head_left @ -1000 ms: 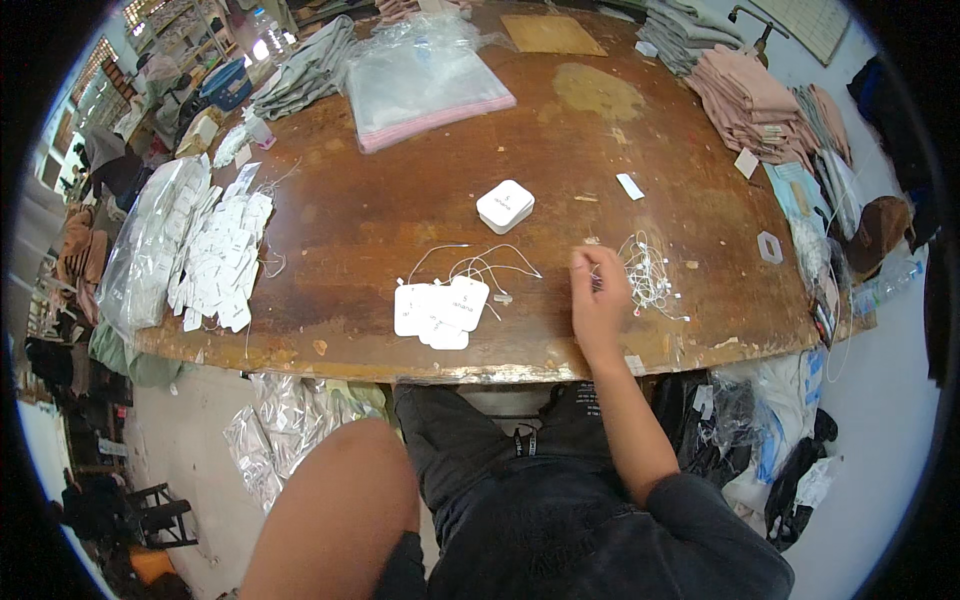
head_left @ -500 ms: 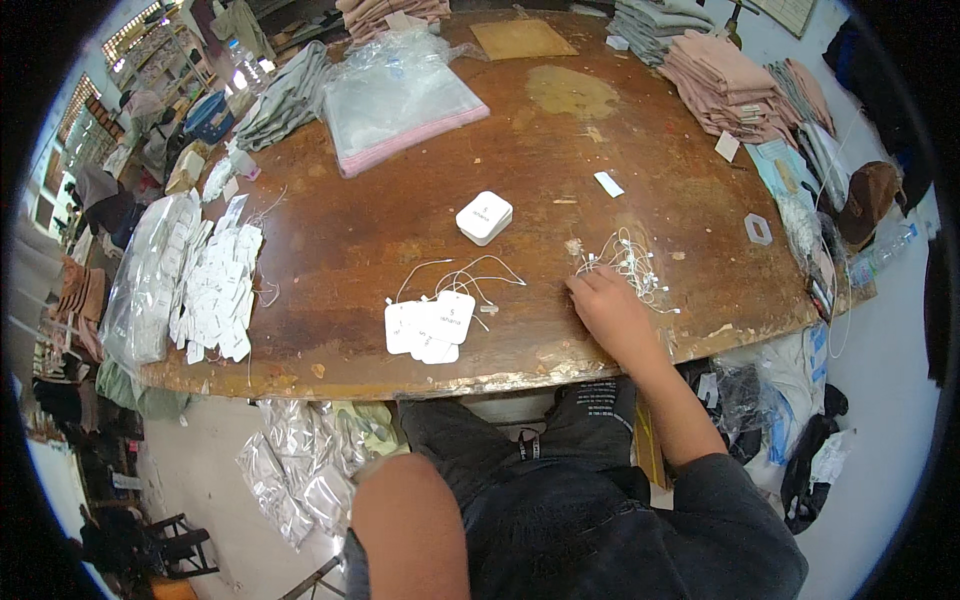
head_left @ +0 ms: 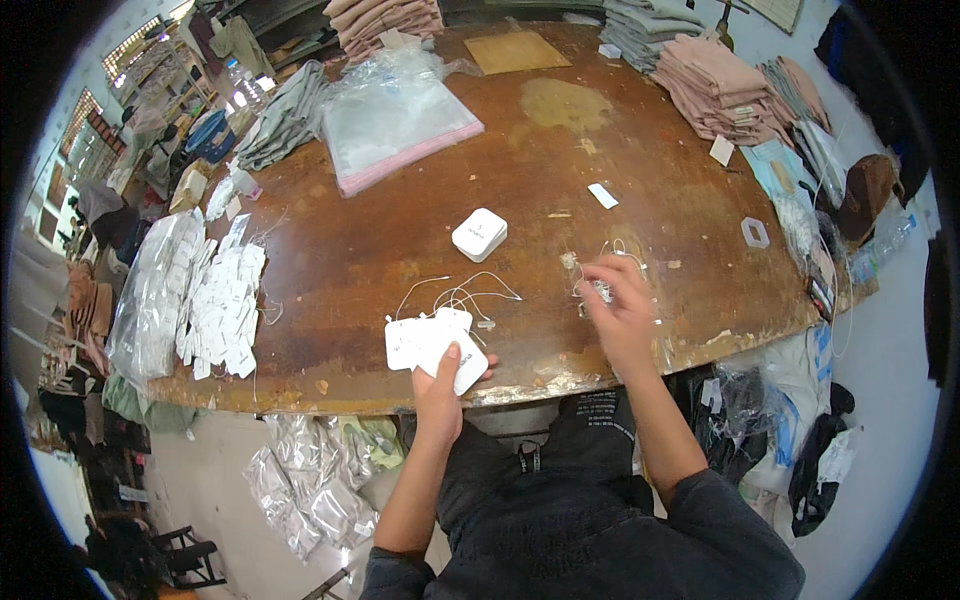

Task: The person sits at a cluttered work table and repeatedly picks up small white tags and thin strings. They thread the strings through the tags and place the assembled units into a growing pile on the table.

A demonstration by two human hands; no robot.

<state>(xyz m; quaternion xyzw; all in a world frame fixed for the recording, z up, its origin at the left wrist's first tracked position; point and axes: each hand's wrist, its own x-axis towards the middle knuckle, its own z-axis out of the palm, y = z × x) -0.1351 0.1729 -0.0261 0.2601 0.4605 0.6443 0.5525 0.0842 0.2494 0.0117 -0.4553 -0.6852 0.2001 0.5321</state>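
My left hand [head_left: 437, 395] is closed on a white hang tag [head_left: 463, 367] at the table's near edge, thumb on top. Beneath and beside that tag lie several white hang tags [head_left: 403, 343] with loops of white string [head_left: 490, 277] trailing away from me. To the right, my right hand [head_left: 625, 315] is raised above a small heap of white tag strings [head_left: 603, 291], thumb and forefinger pinched close together. Whether a string is between those fingertips is too small to tell, and the hand covers much of the heap. Farther off, a neat stack of white square tags [head_left: 479, 234] stands alone.
At left lie a large pile of white tags [head_left: 222, 310] and a clear plastic bag [head_left: 150, 290]. Clear bags with a pink edge [head_left: 405, 130] lie toward the back. Folded pink [head_left: 715, 80] and grey garments [head_left: 650, 30] are stacked at the back right. A white slip [head_left: 602, 195] lies mid-table.
My left arm has swung up from below the table edge, and its hand now grips a tag. My right hand has lifted off the string heap, its fingers drawn together.
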